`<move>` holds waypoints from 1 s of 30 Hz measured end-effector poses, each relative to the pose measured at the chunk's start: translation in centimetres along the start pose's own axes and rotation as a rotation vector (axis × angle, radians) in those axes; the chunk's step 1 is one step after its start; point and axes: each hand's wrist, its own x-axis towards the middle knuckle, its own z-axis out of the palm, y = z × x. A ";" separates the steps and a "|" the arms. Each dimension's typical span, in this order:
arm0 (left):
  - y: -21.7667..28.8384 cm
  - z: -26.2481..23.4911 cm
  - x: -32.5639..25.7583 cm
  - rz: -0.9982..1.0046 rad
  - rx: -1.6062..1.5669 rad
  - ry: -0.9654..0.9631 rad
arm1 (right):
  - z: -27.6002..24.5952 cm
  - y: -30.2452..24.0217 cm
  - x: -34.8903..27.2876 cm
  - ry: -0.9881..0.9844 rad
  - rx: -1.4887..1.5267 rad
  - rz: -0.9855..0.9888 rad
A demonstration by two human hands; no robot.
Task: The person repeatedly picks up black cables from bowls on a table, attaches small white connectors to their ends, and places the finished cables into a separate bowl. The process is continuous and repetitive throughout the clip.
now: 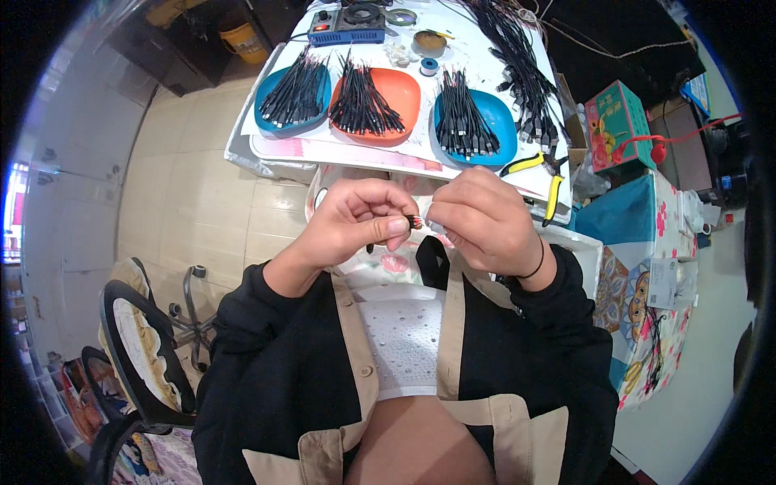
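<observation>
- Nearest, at the bottom of the frame, the person's black sleeves rose from a tan-trimmed vest, and both forearms met at the centre of the picture.
- The left hand [356, 220] was curled shut – thumb and forefinger pinched on a short black wire piece [413, 221] whose red-marked tip stuck out toward the right of the frame.
- The right hand [483, 218], a black band on its wrist, was closed too, its fingertips pressed on that same tip; the two hands stood almost knuckle to knuckle, with only the wire's end showing in the gap.
- The wire's long axis ran roughly left to right across the frame, level with both hands. Most of its length was hidden in the left hand, so I judged that hand to carry it while the right worked the end.
- Just above the hands lay the near edge of the bench [347, 152], with yellow-handled pliers [553, 198] at the right, nearer the right hand.
- Farther up sat three dishes of black wire pieces: a left blue dish [267, 125], an orange dish [404, 90], a right blue dish [503, 121].
- Beyond them, at the top of the frame, lay a loose bundle of black wires [517, 56] and a blue box [347, 32] with a knob.
</observation>
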 end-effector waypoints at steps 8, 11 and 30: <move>-1.0 0.0 -0.7 0.095 -0.236 -0.030 | 0.6 0.7 -0.7 0.203 -0.061 0.114; -1.0 0.1 -0.6 0.067 -0.287 -0.038 | 1.3 -0.2 -0.6 0.226 0.039 0.017; 1.7 0.0 0.9 0.753 1.458 -0.235 | 1.8 -0.7 -1.9 -0.022 1.685 1.173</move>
